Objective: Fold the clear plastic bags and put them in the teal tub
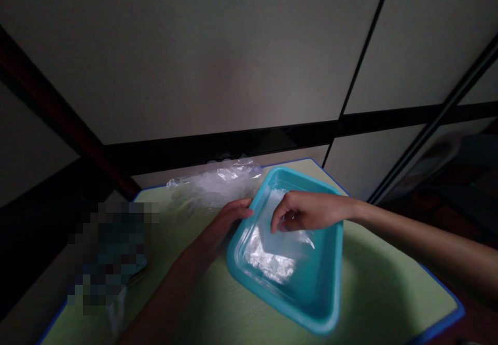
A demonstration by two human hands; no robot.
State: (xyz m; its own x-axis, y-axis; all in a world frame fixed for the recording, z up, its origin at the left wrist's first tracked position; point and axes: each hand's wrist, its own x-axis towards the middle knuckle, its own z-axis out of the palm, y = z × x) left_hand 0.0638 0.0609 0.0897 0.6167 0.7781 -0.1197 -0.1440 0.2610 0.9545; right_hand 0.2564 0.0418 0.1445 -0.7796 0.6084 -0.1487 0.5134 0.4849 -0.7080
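A turquoise plastic tray sits tilted on the table. At its left rim is my left hand, thumb over the edge and the other fingers mostly hidden below it. Inside the tray lies a clear, shiny plastic bag. Over it my right hand is closed, its fingers curled down in a pinch on a translucent plastic bag, which is slightly blurred.
Crumpled clear plastic wrapping lies behind the tray at the table's back edge. The pale green table has a blue border. A pixelated object rests at the left. Cabinet panels rise directly behind.
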